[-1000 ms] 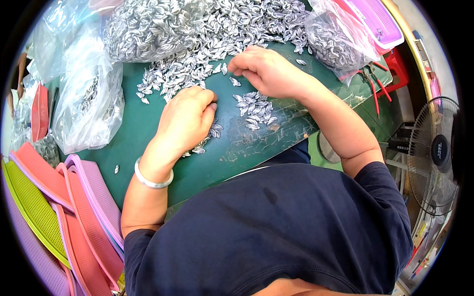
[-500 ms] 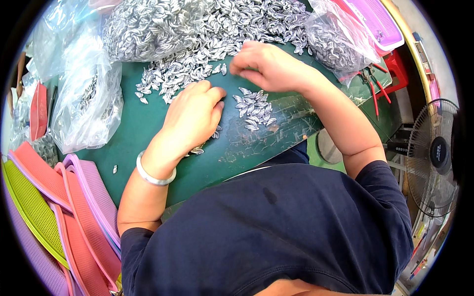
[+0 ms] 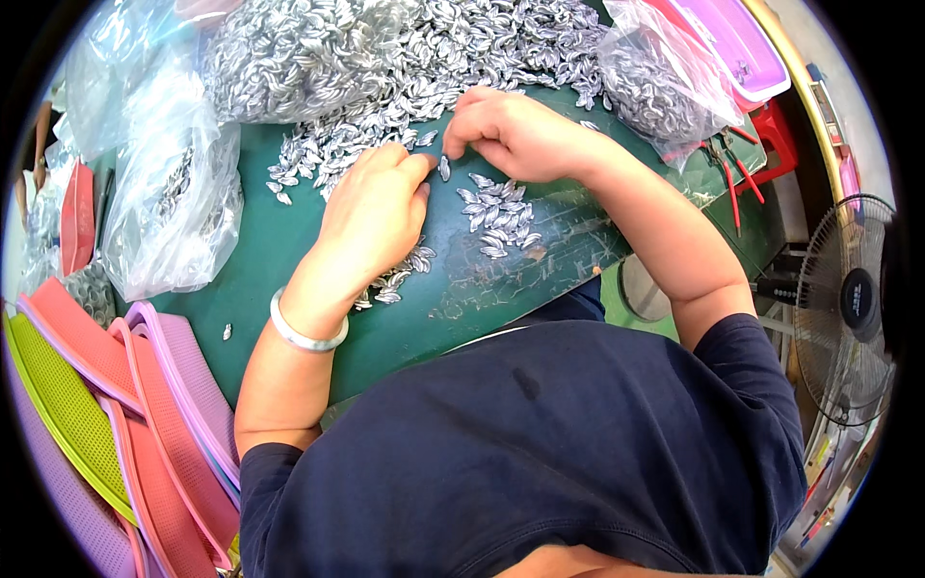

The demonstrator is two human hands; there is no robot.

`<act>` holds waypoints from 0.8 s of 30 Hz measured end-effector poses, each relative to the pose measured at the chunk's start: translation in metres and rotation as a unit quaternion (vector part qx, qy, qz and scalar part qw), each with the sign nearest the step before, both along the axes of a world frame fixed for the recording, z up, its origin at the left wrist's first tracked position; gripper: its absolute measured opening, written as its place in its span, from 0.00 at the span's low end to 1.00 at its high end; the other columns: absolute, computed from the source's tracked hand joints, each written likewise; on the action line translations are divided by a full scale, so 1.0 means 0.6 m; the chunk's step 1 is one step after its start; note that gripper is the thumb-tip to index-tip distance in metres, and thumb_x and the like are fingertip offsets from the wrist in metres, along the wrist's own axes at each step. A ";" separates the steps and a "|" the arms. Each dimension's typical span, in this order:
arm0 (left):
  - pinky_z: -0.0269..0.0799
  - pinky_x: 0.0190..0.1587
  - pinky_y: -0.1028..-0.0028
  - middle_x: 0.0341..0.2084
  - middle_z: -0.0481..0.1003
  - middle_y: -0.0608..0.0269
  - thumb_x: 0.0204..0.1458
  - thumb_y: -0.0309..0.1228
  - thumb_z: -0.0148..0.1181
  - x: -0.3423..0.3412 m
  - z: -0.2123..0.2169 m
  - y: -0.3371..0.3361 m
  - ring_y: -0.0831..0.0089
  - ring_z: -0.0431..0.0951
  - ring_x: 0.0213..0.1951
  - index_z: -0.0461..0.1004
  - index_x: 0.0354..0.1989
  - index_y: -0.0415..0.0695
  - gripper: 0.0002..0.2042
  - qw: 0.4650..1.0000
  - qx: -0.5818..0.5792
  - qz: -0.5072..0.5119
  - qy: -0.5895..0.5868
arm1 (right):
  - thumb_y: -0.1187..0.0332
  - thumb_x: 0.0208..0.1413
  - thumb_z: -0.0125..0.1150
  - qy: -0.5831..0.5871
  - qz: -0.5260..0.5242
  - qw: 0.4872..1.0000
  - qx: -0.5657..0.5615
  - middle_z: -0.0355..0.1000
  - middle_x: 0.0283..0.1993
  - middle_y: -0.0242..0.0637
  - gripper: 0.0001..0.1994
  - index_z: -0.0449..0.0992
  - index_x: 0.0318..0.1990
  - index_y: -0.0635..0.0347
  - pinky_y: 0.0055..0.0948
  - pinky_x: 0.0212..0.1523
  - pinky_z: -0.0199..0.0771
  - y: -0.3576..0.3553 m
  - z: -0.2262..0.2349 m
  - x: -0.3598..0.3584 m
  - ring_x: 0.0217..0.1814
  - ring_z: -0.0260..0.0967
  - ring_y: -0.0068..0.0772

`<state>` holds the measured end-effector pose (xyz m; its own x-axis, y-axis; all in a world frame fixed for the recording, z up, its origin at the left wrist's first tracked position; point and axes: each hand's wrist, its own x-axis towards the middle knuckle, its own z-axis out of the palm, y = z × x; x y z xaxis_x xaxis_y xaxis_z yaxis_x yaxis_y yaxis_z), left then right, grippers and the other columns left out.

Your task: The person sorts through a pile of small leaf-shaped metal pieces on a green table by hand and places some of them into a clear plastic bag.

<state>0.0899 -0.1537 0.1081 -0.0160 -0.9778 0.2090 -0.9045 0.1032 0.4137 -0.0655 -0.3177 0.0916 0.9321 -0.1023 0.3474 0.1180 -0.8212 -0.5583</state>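
Your left hand (image 3: pixel 371 217) lies palm down on the green tabletop (image 3: pixel 289 250), fingers together and curled, the grip closed with the thumb and forefinger tips pressed against one small silver leaf-shaped piece (image 3: pixel 444 169) that stands on edge between your two hands. Your right hand (image 3: pixel 515 135) sits just beyond it, knuckles up, fingers bent inward and pinched together at the same spot; whether its fingertips actually clamp a piece you cannot tell, since the hand covers them.

Just right of your left hand, and below your right, a small loose cluster of silver pieces (image 3: pixel 496 217) lies flat on the tabletop. A smaller handful (image 3: pixel 395 281) peeks out from under the heel of your left hand. A pale bangle (image 3: pixel 303 332) circles your left wrist.

Further out, a large heap of the same silver pieces (image 3: pixel 385 67) spreads across the far side of the tabletop, touching the fingers of your right hand. Clear plastic bags hold more of them: one (image 3: pixel 169 212) at your left, another (image 3: pixel 655 82) at the far right. Red-handled pliers (image 3: pixel 732 178) rest near the right edge. Stacked pink, purple and green mesh trays (image 3: pixel 106 424) lean at your lower left, and a fan (image 3: pixel 848 308) stands off to your right.
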 end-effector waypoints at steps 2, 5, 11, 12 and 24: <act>0.68 0.42 0.64 0.30 0.72 0.57 0.49 0.23 0.56 -0.001 -0.005 -0.006 0.59 0.72 0.38 0.78 0.40 0.40 0.10 1.000 -0.015 -0.013 -0.017 | 0.81 0.46 0.55 0.010 -0.036 0.999 -0.015 0.73 0.34 0.36 0.10 0.77 0.36 0.60 0.36 0.43 0.71 -0.003 0.000 0.002 0.43 0.68 0.42; 0.69 0.43 0.65 0.31 0.73 0.59 0.48 0.23 0.58 0.000 -0.010 -0.013 0.60 0.72 0.39 0.79 0.39 0.41 0.09 0.998 -0.025 -0.040 -0.041 | 0.80 0.47 0.56 0.011 -0.060 0.997 -0.036 0.74 0.35 0.37 0.09 0.77 0.36 0.60 0.37 0.44 0.71 0.001 0.005 0.009 0.43 0.68 0.42; 0.70 0.42 0.64 0.29 0.74 0.60 0.45 0.26 0.63 0.007 -0.018 -0.006 0.60 0.73 0.36 0.79 0.33 0.42 0.06 0.998 -0.038 -0.043 -0.033 | 0.78 0.46 0.58 -0.009 -0.060 0.996 -0.067 0.74 0.35 0.36 0.09 0.77 0.37 0.59 0.37 0.45 0.72 0.020 0.004 0.035 0.43 0.68 0.42; 0.70 0.41 0.64 0.27 0.73 0.61 0.44 0.27 0.63 0.005 -0.017 -0.002 0.60 0.73 0.36 0.79 0.31 0.42 0.06 0.998 -0.038 -0.037 -0.037 | 0.78 0.46 0.59 -0.008 -0.059 0.996 -0.069 0.74 0.35 0.36 0.09 0.77 0.37 0.59 0.37 0.45 0.72 0.022 0.004 0.038 0.43 0.68 0.42; 0.68 0.40 0.62 0.28 0.73 0.56 0.43 0.28 0.66 0.009 0.000 0.034 0.56 0.73 0.36 0.76 0.33 0.40 0.09 1.000 0.008 -0.016 0.007 | 0.79 0.48 0.54 0.090 0.007 0.994 0.056 0.74 0.37 0.39 0.11 0.76 0.40 0.60 0.37 0.45 0.72 0.051 0.027 0.015 0.43 0.71 0.42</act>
